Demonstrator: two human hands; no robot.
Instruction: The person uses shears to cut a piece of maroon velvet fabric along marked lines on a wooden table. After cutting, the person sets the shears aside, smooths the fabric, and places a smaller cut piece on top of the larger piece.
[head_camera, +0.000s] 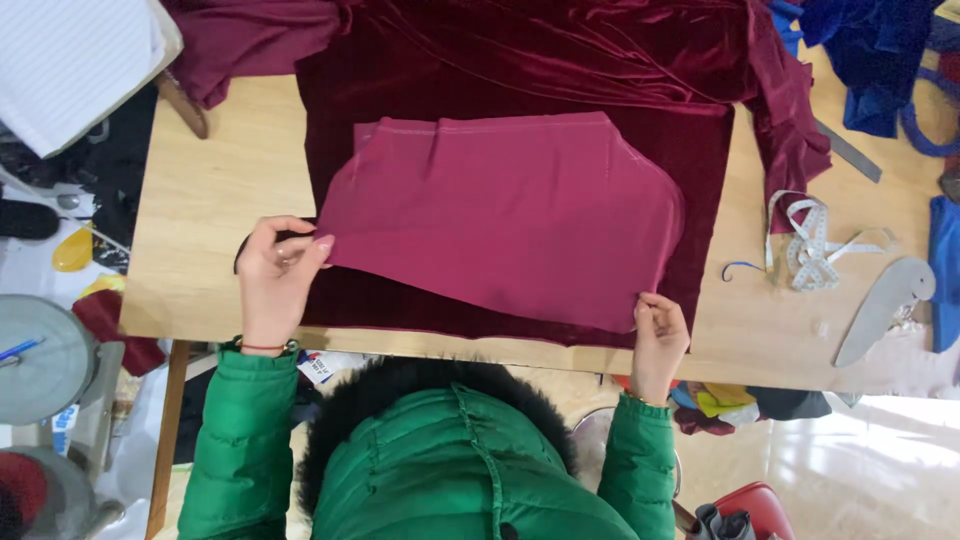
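A cut piece of magenta fabric (500, 215) lies flat on a larger spread of dark wine-red velvet (520, 70) on a wooden table (215, 200). My left hand (275, 275) pinches the piece's near left corner. My right hand (658, 330) pinches its near right corner at the table's front edge. Green padded sleeves and a fur-trimmed hood fill the bottom of the view.
A white measuring tape (810, 240) and a grey curved ruler (885, 305) lie on the table's right side, with a straight metal ruler (848, 152) behind them. Blue fabric (880, 60) is heaped at the far right. A white pad (70, 60) sits at top left.
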